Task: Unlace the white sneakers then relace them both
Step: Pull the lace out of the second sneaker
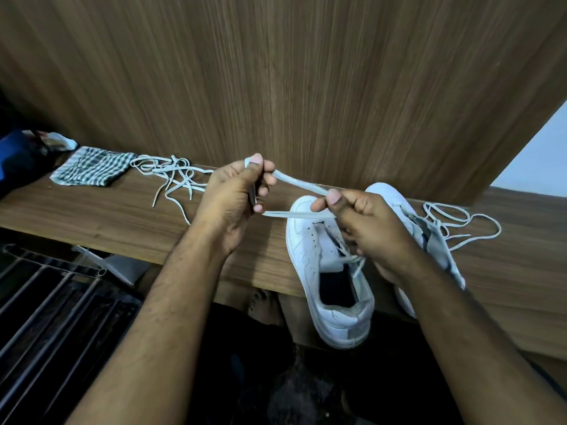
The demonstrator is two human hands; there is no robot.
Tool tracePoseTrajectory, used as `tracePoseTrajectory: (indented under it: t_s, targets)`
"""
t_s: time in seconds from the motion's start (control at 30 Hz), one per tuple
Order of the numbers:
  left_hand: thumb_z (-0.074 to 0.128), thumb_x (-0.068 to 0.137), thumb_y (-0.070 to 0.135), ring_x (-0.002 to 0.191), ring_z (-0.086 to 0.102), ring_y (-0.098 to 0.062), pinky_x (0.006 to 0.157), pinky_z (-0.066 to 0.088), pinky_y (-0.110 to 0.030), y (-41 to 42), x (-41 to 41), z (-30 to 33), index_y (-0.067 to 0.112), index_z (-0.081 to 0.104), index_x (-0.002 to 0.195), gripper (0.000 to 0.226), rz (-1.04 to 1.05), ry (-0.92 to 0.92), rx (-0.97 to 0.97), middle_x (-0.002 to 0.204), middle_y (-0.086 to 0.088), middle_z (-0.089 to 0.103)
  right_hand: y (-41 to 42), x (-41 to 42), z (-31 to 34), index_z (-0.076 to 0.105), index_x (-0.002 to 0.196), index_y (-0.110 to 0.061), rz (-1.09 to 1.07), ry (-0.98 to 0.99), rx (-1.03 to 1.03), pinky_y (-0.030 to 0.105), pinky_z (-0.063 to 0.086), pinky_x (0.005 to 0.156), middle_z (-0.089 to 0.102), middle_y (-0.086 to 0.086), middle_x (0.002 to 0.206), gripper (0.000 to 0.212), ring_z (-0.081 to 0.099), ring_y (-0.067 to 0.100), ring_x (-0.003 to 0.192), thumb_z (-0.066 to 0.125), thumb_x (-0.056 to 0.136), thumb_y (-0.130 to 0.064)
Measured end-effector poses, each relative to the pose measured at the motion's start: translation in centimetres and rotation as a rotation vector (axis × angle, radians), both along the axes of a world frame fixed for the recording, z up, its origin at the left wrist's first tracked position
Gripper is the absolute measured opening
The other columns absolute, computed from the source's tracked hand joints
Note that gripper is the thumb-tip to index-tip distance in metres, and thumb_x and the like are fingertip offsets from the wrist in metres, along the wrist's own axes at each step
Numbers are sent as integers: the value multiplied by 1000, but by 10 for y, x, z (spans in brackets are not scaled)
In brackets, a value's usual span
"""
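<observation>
Two white sneakers stand on a wooden ledge [107, 222]. The nearer sneaker [331, 289] points away from me, its heel over the ledge's front edge. The second sneaker [429, 237] lies to its right, mostly behind my right arm. My left hand [236, 200] pinches one end of a white lace [299, 181] between thumb and fingers. My right hand [359, 222] pinches the same lace just above the nearer sneaker's toe. The lace runs in two strands between my hands. A loose lace [171, 176] lies tangled on the ledge to the left.
A folded checked cloth [92, 168] lies at the ledge's left end beside dark and blue items [18, 154]. More lace loops [460, 222] trail right of the second sneaker. A wooden panel [306, 81] rises behind. A metal rack [52, 296] stands lower left. A bare foot [264, 305] shows below.
</observation>
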State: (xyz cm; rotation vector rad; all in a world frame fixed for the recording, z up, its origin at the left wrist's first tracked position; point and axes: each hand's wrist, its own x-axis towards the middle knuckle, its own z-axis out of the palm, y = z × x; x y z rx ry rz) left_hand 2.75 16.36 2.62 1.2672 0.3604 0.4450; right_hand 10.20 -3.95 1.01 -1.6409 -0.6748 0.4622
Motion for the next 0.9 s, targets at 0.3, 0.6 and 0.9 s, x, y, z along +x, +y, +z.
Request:
tracePoseTrajectory:
  t_s: [0.3, 0.6, 0.9]
  targets:
    - [61, 102, 28, 47, 41, -6, 47, 32, -19, 4, 2, -12, 15, 63, 76, 29, 172, 180, 124, 51, 9, 47, -14, 17, -17, 57, 73, -20, 20, -624, -500, 47, 52, 74, 52, -5, 74, 40, 56, 13, 74, 48, 102, -47]
    - [76, 83, 46, 69, 60, -10, 80, 60, -55, 11, 5, -28, 14, 69, 76, 34, 207, 203, 533, 64, 14, 65, -18, 17, -13, 53, 65, -52, -99, -610, -527, 44, 51, 71, 52, -13, 64, 39, 54, 6, 68, 52, 102, -40]
    - [64, 80, 73, 81, 62, -3, 85, 51, -33, -3, 3, -34, 25, 71, 92, 50, 24, 343, 844, 84, 13, 69, -18, 15, -14, 47, 69, -43, -56, -684, -534, 42, 50, 71, 55, -17, 72, 34, 54, 4, 73, 47, 103, -41]
